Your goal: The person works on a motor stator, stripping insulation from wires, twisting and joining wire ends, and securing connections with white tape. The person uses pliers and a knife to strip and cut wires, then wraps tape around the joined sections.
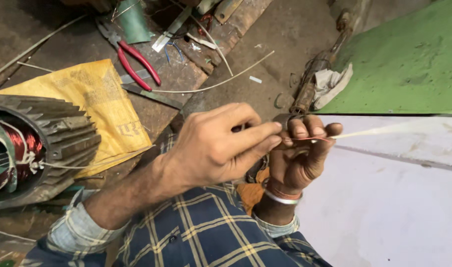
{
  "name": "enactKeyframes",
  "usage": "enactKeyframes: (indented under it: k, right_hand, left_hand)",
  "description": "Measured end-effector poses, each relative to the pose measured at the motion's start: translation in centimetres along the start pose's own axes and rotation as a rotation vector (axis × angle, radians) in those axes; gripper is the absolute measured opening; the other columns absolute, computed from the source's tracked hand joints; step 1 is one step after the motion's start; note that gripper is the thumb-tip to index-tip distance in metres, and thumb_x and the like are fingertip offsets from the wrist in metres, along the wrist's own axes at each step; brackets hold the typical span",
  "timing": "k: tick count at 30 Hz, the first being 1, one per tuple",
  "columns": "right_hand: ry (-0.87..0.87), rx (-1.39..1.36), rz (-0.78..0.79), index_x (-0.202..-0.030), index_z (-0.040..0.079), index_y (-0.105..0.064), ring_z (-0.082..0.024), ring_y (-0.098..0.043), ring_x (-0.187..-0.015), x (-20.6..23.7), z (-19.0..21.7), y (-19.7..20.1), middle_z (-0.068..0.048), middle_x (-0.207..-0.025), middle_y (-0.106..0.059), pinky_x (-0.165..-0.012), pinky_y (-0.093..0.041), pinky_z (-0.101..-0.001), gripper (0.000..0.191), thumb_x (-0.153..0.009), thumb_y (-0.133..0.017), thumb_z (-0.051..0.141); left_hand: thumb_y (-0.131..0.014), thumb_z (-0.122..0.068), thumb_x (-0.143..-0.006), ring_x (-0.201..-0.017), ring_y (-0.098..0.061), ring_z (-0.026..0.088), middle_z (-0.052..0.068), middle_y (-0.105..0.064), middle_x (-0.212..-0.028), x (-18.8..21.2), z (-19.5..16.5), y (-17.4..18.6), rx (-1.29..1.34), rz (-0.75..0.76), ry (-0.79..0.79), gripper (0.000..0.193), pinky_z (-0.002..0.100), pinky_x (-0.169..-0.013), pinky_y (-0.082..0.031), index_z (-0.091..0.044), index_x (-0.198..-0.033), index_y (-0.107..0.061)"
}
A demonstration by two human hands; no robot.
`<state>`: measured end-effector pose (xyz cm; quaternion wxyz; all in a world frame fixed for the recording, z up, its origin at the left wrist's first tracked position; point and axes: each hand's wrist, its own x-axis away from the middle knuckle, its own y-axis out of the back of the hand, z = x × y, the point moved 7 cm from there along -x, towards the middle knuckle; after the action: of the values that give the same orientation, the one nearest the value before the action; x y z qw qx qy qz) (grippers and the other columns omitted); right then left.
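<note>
The left hand and right hand met above the lap, both pinching a thin red wire. It ran level, left to right, its far end inside a pale sleeve pointing right.

Grimy concrete floor, green panel, pale slab (dusty, scuffed)

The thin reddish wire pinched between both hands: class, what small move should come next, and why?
Probably slide the pale sleeve further along the wire. The left hand pinches one end, the right hand holds it by the sleeve's mouth, and bare wire shows between them.
</note>
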<state>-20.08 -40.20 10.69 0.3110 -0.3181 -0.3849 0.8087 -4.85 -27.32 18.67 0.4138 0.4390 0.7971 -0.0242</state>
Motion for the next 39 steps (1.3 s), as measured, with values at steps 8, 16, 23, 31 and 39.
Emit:
enactKeyframes:
  k: [8, 16, 23, 31, 39]
  right_hand:
    - [-0.017, -0.100, 0.090, -0.139, 0.014, -0.064, -0.017, -0.068, -0.112, -0.6, -0.2, 1.6, -0.002, -0.125, -0.072, -0.090, -0.054, -0.0253, 0.032, -0.119, -0.050, 0.035]
    - [-0.007, -0.077, 0.118, -0.139, 0.018, -0.066, -0.016, -0.068, -0.109, -0.7, -0.2, 2.2, 0.001, -0.127, -0.075, -0.085, -0.054, -0.0201, 0.034, -0.120, -0.048, 0.040]
    - [0.033, 0.007, 0.138, -0.138, 0.019, -0.066, -0.016, -0.068, -0.111, -0.7, -0.2, 2.4, 0.002, -0.127, -0.075, -0.082, -0.055, -0.0196, 0.032, -0.121, -0.046, 0.038]
    - [0.163, 0.378, 0.034, -0.135, 0.018, -0.065, -0.017, -0.064, -0.105, 0.1, -0.3, 3.1, -0.001, -0.123, -0.072, -0.087, -0.053, -0.0263, 0.020, -0.119, -0.054, 0.023]
    - [-0.158, 0.393, 0.169, -0.125, 0.013, -0.069, -0.020, -0.058, -0.094, -1.6, -2.9, 0.6, -0.007, -0.107, -0.064, -0.075, -0.052, -0.0286, 0.019, -0.107, -0.072, 0.018]
  left_hand:
    - [-0.077, -0.019, -0.101, -0.060, -0.059, 0.012, 0.003, -0.060, -0.080, -0.3, -0.3, 0.4, -0.073, -0.008, 0.066, 0.017, 0.029, -0.049, -0.047, -0.005, -0.109, -0.076]
    - [-0.077, -0.020, -0.100, -0.060, -0.059, 0.013, 0.003, -0.059, -0.079, 0.3, 0.1, -0.6, -0.125, -0.003, 0.082, 0.020, 0.028, -0.048, -0.046, -0.004, -0.111, -0.076]
    - [-0.076, -0.021, -0.101, -0.061, -0.059, 0.013, 0.003, -0.059, -0.082, 0.8, 0.5, -0.9, -0.154, -0.008, 0.086, 0.020, 0.028, -0.049, -0.046, -0.004, -0.112, -0.075]
    - [-0.074, -0.025, -0.102, -0.063, -0.057, 0.013, 0.003, -0.057, -0.081, 1.2, 0.7, -1.4, -0.212, -0.013, 0.077, 0.023, 0.028, -0.049, -0.045, -0.004, -0.111, -0.075]
    - [-0.068, -0.020, -0.101, -0.076, -0.061, 0.022, 0.007, -0.060, -0.089, 2.5, 0.9, 2.3, -0.265, 0.051, 0.203, 0.022, 0.035, -0.066, -0.052, 0.000, -0.110, -0.070]
